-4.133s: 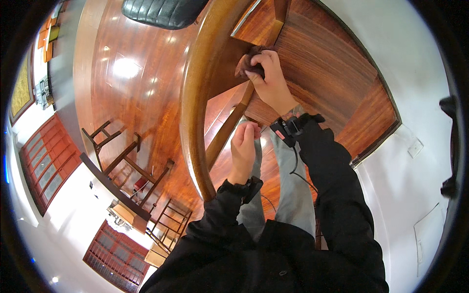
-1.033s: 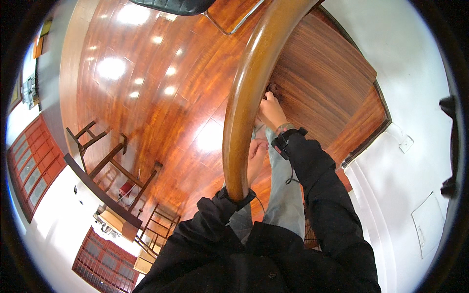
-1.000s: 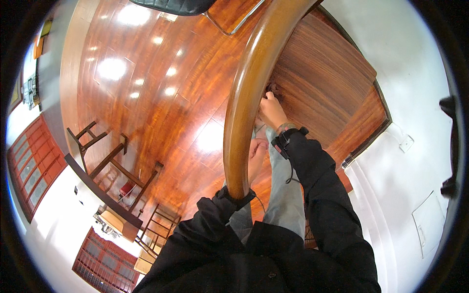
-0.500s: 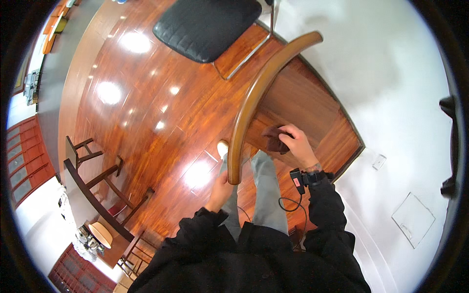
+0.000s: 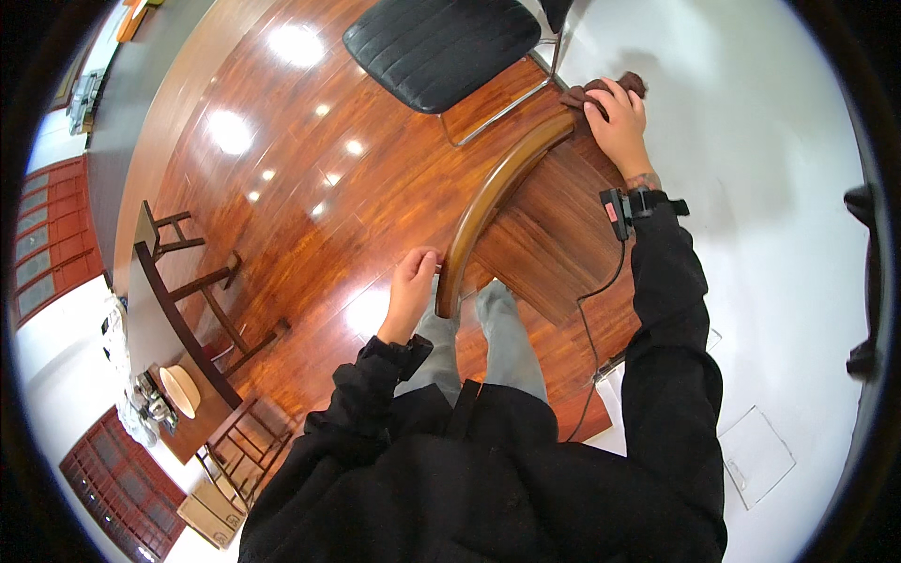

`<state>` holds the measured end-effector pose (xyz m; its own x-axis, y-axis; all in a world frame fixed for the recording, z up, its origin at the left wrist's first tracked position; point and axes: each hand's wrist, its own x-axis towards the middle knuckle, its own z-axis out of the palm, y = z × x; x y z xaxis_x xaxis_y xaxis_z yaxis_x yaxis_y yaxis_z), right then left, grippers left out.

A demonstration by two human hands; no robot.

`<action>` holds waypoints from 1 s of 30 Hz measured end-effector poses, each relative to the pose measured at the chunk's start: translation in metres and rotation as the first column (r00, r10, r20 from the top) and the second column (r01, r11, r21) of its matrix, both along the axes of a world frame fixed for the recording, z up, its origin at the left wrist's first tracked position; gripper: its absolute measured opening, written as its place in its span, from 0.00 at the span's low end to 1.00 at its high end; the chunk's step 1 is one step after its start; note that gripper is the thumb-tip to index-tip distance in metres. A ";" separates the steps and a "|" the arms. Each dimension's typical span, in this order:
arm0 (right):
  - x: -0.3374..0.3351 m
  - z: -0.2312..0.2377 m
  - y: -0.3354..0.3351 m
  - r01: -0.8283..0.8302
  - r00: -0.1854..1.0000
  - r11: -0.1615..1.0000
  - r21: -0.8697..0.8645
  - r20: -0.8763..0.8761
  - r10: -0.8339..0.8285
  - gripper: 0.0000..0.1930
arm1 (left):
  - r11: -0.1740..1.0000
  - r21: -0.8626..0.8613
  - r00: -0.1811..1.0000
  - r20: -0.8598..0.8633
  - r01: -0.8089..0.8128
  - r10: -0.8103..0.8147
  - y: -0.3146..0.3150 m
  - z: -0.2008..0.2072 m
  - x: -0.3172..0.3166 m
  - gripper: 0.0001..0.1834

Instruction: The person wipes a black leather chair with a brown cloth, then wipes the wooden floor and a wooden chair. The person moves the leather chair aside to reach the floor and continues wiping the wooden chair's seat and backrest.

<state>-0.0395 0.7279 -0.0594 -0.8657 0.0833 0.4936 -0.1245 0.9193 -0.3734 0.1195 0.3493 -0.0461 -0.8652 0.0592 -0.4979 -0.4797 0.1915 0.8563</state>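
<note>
A curved brown wooden rail (image 5: 488, 202) arcs from in front of my legs toward the wall, above dark wooden boards (image 5: 554, 220). My right hand (image 5: 619, 127) is closed on a dark brown cloth (image 5: 633, 86), pressing it over the rail's far end and covering that end. My left hand (image 5: 410, 286) is at the left side of the rail's near end, its fingers curled against the edge; part of the fingers is hidden there. A black wrist device with a cable (image 5: 615, 214) sits on my right wrist.
A chair with a black padded seat (image 5: 446, 52) and metal legs stands beyond the rail. White wall (image 5: 751, 188) rises close on the right. Dark wooden furniture (image 5: 188, 328) and a round pale tray (image 5: 180, 391) are at the left, over a glossy wooden floor (image 5: 310, 244).
My right hand has carried the cloth away from me, from beside the rail's middle to its far end. My left hand has shifted up along the near end's left side.
</note>
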 end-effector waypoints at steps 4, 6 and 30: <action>-0.001 -0.016 -0.009 -0.124 0.992 0.992 -0.005 -0.024 0.124 0.09 | 0.993 -0.119 1.000 0.007 0.015 -0.015 0.011 0.001 0.004 0.09; 0.009 -0.013 -0.024 -0.153 0.988 0.988 0.006 -0.025 0.153 0.09 | 0.992 -0.129 0.999 0.034 0.011 -0.007 0.010 -0.002 0.005 0.09; 0.212 0.057 -0.244 -0.720 0.574 0.673 -0.172 0.398 0.716 0.10 | 0.996 0.043 0.993 0.094 0.073 -0.077 -0.058 0.014 -0.016 0.09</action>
